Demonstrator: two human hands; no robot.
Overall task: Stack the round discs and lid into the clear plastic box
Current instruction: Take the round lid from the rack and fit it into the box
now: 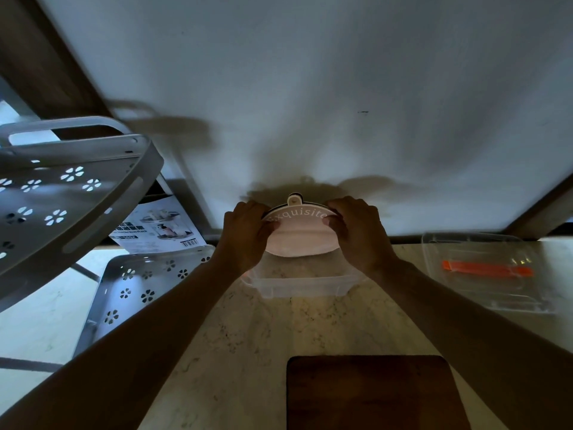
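A dim marble desk (248,330) is running up to a pale wall, and both hands are gripping one round pink disc (299,235), the left hand (245,234) and right hand (356,231) clamping opposite edges, holding it tilted just above the clear plastic box (302,285). The box's lid (486,271) is lying right.

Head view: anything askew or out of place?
Nothing spilled or broken. Both hands, left hand and right hand, hold the round disc tilted over the clear box. The perforated rack at left sits tilted.
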